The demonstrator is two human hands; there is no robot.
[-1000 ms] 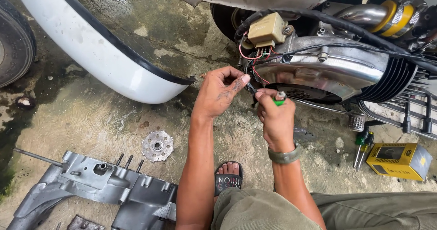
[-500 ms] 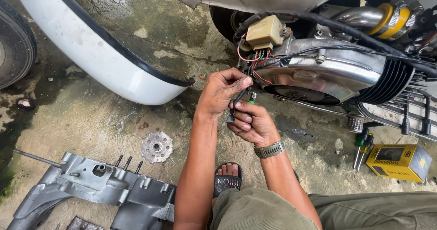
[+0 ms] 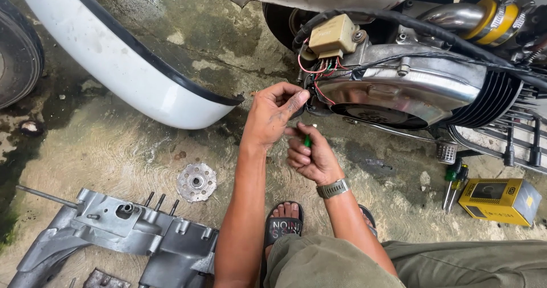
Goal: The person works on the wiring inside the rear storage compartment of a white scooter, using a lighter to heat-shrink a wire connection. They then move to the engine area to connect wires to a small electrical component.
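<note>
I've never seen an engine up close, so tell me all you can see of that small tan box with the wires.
The tan box is a small, blocky, plastic-looking unit with a rounded lid, perched on top of the silver engine cover. Red and green wires run from its lower edge down toward the left hand, which does not touch the box.

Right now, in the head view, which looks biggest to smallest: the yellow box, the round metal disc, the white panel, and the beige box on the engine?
1. White panel, by far.
2. Yellow box.
3 and 4. Metal disc and beige box look about alike; I would not rank them.
</note>
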